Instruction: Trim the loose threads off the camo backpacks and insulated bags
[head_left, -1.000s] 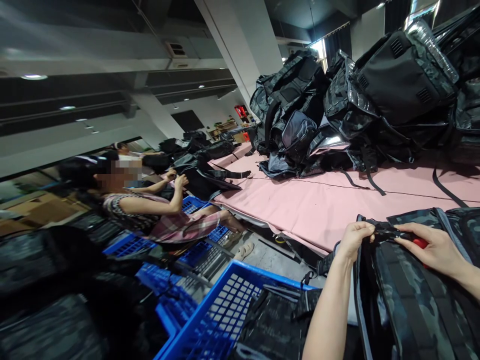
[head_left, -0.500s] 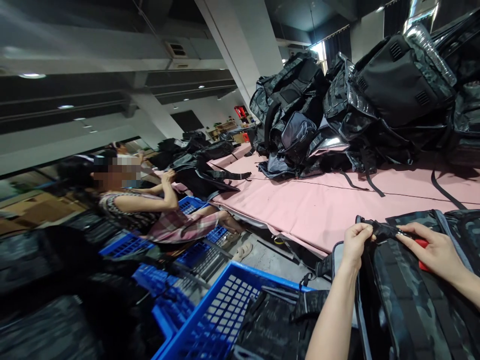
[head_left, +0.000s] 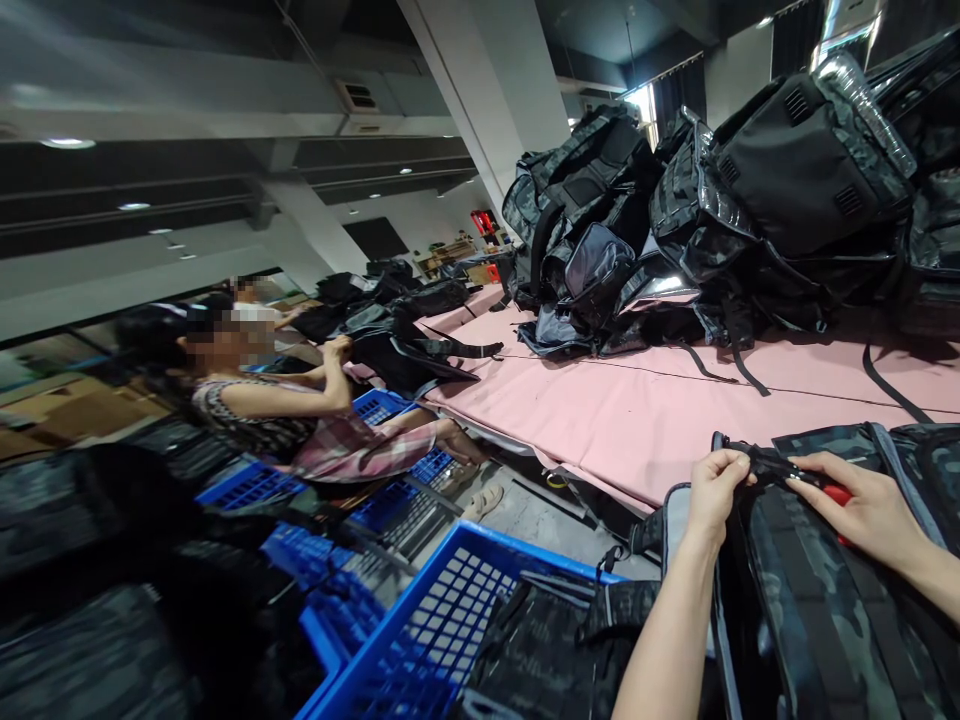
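Observation:
A dark camouflage backpack (head_left: pixel 810 580) lies in front of me at the lower right, its side opening edged in grey. My left hand (head_left: pixel 718 495) pinches the black fabric at the top edge of this backpack between thumb and fingertips. Close beside it on the right, my right hand (head_left: pixel 862 500) is closed around a small red-handled tool (head_left: pixel 837 494). Fingers hide most of that tool, so I cannot tell its exact kind. The fingertips of my right hand are at the same black top edge.
A pink-covered table (head_left: pixel 600 410) carries a heap of camouflage backpacks (head_left: pixel 585 210). A blue plastic crate (head_left: pixel 420 610) with bags in it stands at the lower middle. On the left, a co-worker (head_left: pixel 277 410) sits handling a black bag (head_left: pixel 390 355). More dark bags (head_left: pixel 90 600) fill the lower left.
My right hand has shifted slightly, with its fingertips turned a little and less of the red handle showing. The left hand keeps its pinch on the backpack's top edge.

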